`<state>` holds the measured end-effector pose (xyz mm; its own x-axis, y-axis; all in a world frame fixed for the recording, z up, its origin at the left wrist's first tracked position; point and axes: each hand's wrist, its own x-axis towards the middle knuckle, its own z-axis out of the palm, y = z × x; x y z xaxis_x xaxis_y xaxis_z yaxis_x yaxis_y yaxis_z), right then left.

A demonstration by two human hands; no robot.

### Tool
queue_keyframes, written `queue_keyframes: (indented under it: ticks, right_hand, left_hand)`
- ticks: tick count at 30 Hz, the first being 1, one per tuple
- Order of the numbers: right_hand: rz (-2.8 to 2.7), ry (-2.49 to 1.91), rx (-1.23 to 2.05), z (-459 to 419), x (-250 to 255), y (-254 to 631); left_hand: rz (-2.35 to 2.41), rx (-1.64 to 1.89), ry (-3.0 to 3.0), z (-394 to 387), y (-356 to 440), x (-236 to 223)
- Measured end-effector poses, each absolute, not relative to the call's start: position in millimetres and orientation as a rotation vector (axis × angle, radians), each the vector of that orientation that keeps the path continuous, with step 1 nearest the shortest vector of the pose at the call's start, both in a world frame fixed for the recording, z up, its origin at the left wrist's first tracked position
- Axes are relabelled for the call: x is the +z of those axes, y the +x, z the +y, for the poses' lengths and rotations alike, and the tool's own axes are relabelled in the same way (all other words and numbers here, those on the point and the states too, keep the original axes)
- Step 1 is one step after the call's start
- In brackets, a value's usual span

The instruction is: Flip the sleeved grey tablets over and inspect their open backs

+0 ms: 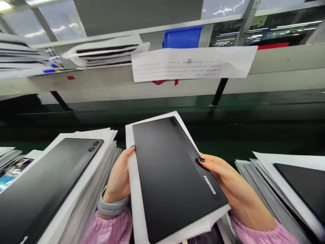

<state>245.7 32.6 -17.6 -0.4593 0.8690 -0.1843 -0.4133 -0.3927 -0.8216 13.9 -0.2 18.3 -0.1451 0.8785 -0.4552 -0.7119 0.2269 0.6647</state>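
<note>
A dark grey tablet (pixel 172 179) with two camera lenses and pale lettering on its back is tilted in front of me. Beneath it lies a white sheet (pixel 132 176), which sticks out past the tablet's left and top edges. My left hand (pixel 119 174) grips the left side, thumb at the tablet's edge and fingers hidden underneath. On the right, my right hand (pixel 228 183) holds the other long edge, its thumb on the tablet's back and its other fingers mostly out of sight below.
To the left, a similar tablet (pixel 61 173) tops a stack of white sheets (pixel 93 179). Another dark tablet (pixel 304 189) lies on a stack at right. Across the back runs a shelf with more sheet stacks (pixel 106 51), a blue bin (pixel 181 37) and a hanging printed paper (pixel 193 64).
</note>
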Motion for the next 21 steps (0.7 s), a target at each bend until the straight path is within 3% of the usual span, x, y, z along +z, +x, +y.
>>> queue_keyframes:
  ticks: [13,21]
  right_hand:
    - [-1.011,-0.738,1.91,32.0,-21.5,251.2]
    - [-1.151,-0.912,1.719,32.3,-25.1,250.6]
  left_hand:
    - [1.124,1.401,0.232,7.0,15.1,14.2]
    - [1.018,1.325,0.346,6.9,6.3,2.2]
